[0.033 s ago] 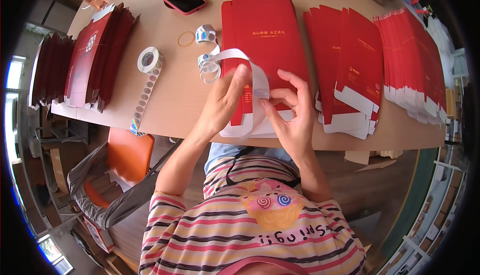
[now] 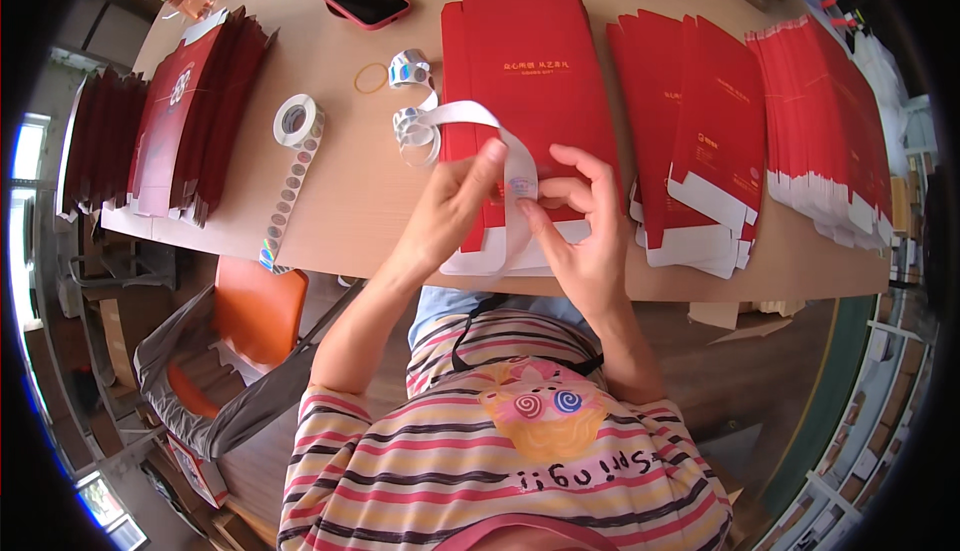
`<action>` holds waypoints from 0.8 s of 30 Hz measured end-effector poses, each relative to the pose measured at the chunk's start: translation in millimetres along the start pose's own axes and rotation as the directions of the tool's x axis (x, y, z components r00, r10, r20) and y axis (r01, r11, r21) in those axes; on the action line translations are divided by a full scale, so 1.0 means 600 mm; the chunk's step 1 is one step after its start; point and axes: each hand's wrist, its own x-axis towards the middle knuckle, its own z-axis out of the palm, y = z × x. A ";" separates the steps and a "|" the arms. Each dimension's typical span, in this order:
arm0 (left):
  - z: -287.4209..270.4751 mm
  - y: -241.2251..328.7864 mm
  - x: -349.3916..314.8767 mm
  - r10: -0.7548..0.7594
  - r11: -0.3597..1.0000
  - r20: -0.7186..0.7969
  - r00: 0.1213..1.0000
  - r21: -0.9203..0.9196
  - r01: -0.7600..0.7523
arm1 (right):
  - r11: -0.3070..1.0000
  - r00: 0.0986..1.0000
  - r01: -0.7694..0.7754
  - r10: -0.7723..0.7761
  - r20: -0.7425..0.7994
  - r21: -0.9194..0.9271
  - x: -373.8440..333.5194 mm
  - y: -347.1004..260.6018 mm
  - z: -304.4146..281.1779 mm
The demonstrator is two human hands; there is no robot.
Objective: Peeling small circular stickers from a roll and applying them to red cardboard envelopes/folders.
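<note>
A white strip of backing with stickers (image 2: 515, 156) curls up from a loose sticker roll (image 2: 411, 128) and hangs down between my hands. My left hand (image 2: 452, 206) grips this strip, its thumb pointing up along the strip's left edge. My right hand (image 2: 585, 213) pinches with thumb and fingertips at a small round sticker (image 2: 520, 187) on the strip's right edge; the other fingers are curled. Whether that sticker is partly lifted off, I cannot tell. Under both hands lies a stack of flat red boxes (image 2: 530, 41) with white flaps near the table's front edge.
Fanned red boxes (image 2: 725, 101) and an upright row (image 2: 825, 111) stand at the right. More folded red boxes (image 2: 200, 101) are at the left. Another sticker roll (image 2: 297, 121) trails over the front edge. A phone (image 2: 366, 1), rubber band (image 2: 371, 78) and orange chair (image 2: 262, 301) are nearby.
My left thumb has shifted slightly right and down, closer against the strip. My right hand stays at the sticker, almost unmoved.
</note>
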 end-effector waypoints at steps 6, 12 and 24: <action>0.012 -0.012 -0.015 -0.126 0.982 0.060 0.990 -0.132 0.133 | 0.794 0.926 0.355 -0.371 0.071 -0.493 0.011 -0.013 -0.020; -0.006 -0.015 -0.014 -0.371 0.927 0.152 0.916 -0.006 0.376 | 0.613 0.836 0.466 -0.541 0.091 -0.638 0.020 0.000 -0.018; 0.012 -0.015 -0.014 -0.081 0.995 0.139 0.987 0.064 0.072 | 0.700 0.890 0.444 -0.417 0.185 -0.559 0.030 -0.010 -0.039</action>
